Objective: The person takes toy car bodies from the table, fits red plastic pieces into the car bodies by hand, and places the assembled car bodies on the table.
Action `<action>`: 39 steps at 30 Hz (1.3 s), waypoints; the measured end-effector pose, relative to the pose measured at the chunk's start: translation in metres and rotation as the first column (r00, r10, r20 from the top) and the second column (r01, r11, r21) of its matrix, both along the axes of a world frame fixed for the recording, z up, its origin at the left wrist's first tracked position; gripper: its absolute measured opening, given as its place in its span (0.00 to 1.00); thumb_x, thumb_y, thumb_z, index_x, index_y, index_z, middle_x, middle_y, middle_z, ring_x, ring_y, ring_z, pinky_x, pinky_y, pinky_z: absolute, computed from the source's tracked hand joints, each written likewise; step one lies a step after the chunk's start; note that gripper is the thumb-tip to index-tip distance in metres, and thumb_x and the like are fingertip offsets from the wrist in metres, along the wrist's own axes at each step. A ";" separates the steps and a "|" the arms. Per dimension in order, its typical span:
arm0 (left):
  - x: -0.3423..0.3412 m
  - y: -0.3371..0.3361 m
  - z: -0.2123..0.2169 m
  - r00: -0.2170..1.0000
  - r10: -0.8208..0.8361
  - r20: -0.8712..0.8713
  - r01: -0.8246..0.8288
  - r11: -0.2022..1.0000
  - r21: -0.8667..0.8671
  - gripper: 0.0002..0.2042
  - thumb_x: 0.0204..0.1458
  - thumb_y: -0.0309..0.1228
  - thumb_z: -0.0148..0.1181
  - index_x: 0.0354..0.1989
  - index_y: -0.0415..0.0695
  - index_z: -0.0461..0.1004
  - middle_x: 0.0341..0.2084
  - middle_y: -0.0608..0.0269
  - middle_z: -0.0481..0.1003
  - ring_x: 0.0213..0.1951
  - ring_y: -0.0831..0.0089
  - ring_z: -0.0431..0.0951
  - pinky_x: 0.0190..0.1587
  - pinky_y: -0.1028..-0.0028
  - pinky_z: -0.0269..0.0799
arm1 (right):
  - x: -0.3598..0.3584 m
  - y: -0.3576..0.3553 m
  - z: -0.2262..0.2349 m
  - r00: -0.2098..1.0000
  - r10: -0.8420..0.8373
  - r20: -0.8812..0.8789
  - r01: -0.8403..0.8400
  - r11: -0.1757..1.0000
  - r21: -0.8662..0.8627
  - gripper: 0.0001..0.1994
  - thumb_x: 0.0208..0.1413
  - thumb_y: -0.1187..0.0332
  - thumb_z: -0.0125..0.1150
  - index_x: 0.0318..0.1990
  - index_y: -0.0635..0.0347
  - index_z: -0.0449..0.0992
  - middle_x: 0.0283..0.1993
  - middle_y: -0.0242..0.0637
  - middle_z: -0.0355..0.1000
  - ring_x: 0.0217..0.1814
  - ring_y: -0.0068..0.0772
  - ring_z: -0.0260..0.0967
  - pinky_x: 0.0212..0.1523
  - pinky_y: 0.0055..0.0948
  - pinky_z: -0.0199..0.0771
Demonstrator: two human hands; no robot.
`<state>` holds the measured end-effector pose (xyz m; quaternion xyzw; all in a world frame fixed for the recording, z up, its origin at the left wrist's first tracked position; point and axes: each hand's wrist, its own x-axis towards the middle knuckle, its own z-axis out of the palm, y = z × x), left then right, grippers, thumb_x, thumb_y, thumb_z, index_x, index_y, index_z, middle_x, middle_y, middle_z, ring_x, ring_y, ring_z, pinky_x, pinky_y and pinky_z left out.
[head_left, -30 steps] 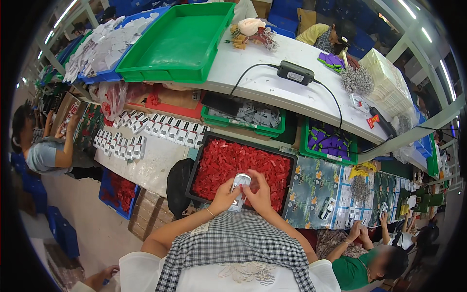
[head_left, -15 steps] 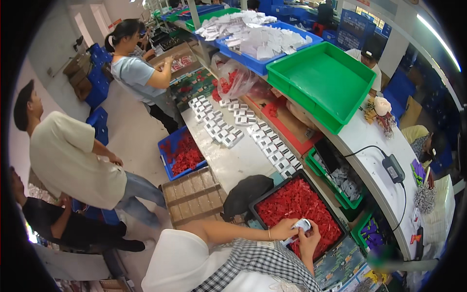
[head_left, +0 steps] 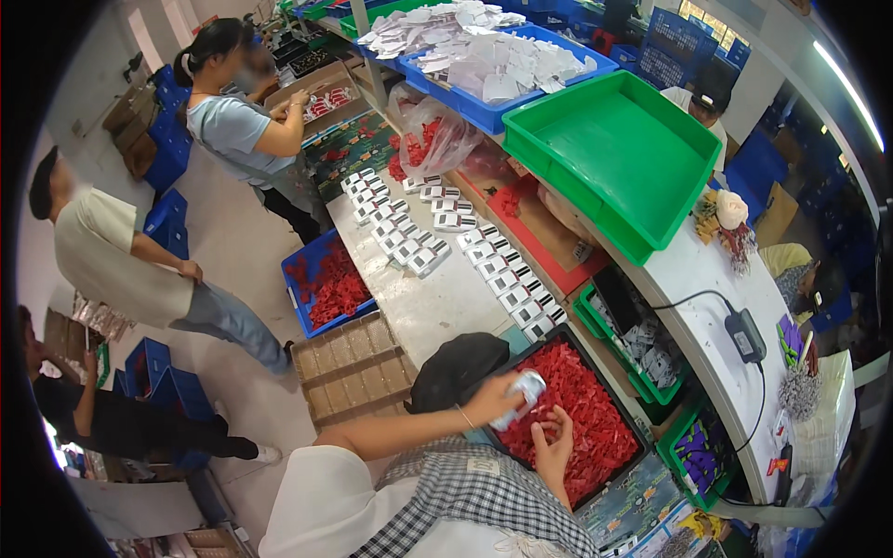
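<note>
My left hand (head_left: 491, 402), with a bracelet at the wrist, is closed on a small white boxlike device (head_left: 523, 398). Motion blurs both, and the device's details do not show. Close by on the right, my right hand (head_left: 554, 445) has its fingers bent and apart, with nothing visible in them. Both hands are above a black tray (head_left: 642, 445) heaped with small red plastic pieces (head_left: 591, 400). Farther off on the pale table (head_left: 423, 312), several similar white devices (head_left: 510, 279) with dark and red parts stand in rows.
A black cloth-like bundle (head_left: 458, 370) lies left of the tray, near a divided cardboard box (head_left: 353, 372). A blue bin (head_left: 296, 296) holds red pieces. Green trays (head_left: 605, 153) and a cabled adapter (head_left: 744, 335) are at right. Co-workers (head_left: 246, 139) stand at left.
My left hand has drawn away from my right hand, up and to the left, taking the white device along. My right hand has let go and moved slightly left.
</note>
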<state>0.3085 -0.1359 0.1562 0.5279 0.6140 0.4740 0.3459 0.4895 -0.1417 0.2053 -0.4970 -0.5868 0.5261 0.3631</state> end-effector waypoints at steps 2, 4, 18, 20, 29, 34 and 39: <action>-0.053 0.025 0.001 0.998 0.063 0.031 -0.059 0.992 -0.112 0.14 0.48 0.31 0.55 0.43 0.40 0.68 0.28 0.44 0.73 0.33 0.48 0.75 0.37 0.61 0.71 | 0.006 -0.001 0.004 0.997 -0.072 -0.007 0.071 0.995 -0.075 0.21 0.50 0.76 0.60 0.52 0.65 0.65 0.49 0.40 0.66 0.47 0.30 0.65 0.49 0.27 0.65; -0.099 0.048 -0.014 0.911 0.317 -0.262 -0.278 0.944 0.176 0.21 0.44 0.28 0.59 0.48 0.38 0.65 0.40 0.41 0.70 0.44 0.47 0.69 0.46 0.57 0.65 | 0.007 0.000 0.010 0.993 -0.115 0.029 0.118 0.988 -0.104 0.18 0.50 0.74 0.61 0.48 0.68 0.68 0.44 0.41 0.69 0.45 0.32 0.66 0.49 0.28 0.65; -0.277 0.110 -0.144 0.397 0.273 -0.876 -0.476 0.877 0.057 0.28 0.43 0.34 0.61 0.56 0.51 0.62 0.58 0.56 0.57 0.62 0.57 0.54 0.58 0.45 0.50 | -0.036 0.025 -0.009 0.963 -0.047 0.264 0.171 0.866 -0.469 0.11 0.55 0.77 0.55 0.45 0.67 0.70 0.37 0.37 0.71 0.38 0.25 0.68 0.39 0.22 0.68; -0.290 0.115 -0.139 0.470 0.189 -0.862 -0.359 0.933 0.009 0.28 0.44 0.35 0.61 0.56 0.52 0.61 0.59 0.57 0.56 0.62 0.56 0.53 0.59 0.43 0.48 | -0.037 0.030 -0.014 0.976 -0.057 0.210 0.146 0.889 -0.434 0.11 0.54 0.77 0.56 0.45 0.67 0.70 0.37 0.36 0.71 0.37 0.23 0.67 0.39 0.21 0.68; -0.302 0.132 -0.142 0.516 0.362 -0.777 -0.602 0.798 -0.028 0.29 0.39 0.30 0.65 0.54 0.50 0.63 0.56 0.51 0.59 0.60 0.51 0.55 0.58 0.48 0.54 | -0.004 0.011 -0.039 0.992 0.003 0.123 0.038 0.941 -0.336 0.13 0.51 0.76 0.58 0.46 0.66 0.71 0.42 0.38 0.73 0.43 0.26 0.70 0.46 0.25 0.69; -0.239 0.078 -0.123 0.720 0.220 -0.658 -0.192 0.975 0.117 0.22 0.49 0.28 0.58 0.55 0.45 0.65 0.55 0.50 0.62 0.60 0.52 0.56 0.61 0.56 0.50 | 0.021 0.008 -0.046 0.993 -0.008 0.119 0.037 0.969 -0.243 0.11 0.55 0.74 0.56 0.46 0.64 0.71 0.40 0.34 0.72 0.44 0.22 0.69 0.46 0.23 0.69; -0.091 0.004 -0.020 0.828 0.059 -0.557 -0.005 0.995 0.098 0.11 0.54 0.22 0.48 0.46 0.39 0.70 0.52 0.49 0.65 0.55 0.52 0.62 0.57 0.59 0.56 | 0.078 -0.002 -0.034 0.989 -0.118 0.089 0.134 0.973 -0.191 0.10 0.54 0.73 0.56 0.44 0.61 0.73 0.38 0.36 0.71 0.40 0.26 0.70 0.40 0.23 0.70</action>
